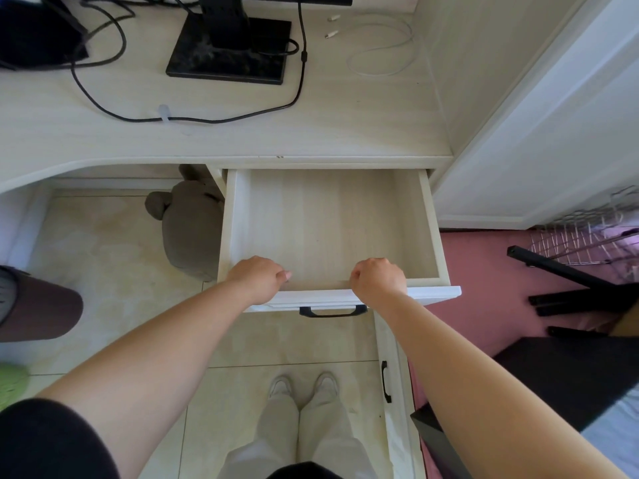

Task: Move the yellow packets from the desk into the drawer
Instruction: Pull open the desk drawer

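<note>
The pale wooden drawer (430,219) under the desk stands pulled out, and its visible floor holds nothing. A black handle (332,311) sits on its white front panel. My left hand (258,276) curls over the front panel's top edge at the left. My right hand (378,278) curls over the same edge at the right. Both hands grip the drawer front. No yellow packets show anywhere on the desk (328,115) or in the drawer.
A black monitor stand (230,50) and black cables (193,119) lie on the desk's far side, with a white cable (380,50) at the right. A grey plush toy (188,229) sits on the floor left of the drawer. A lower drawer (390,392) stands below.
</note>
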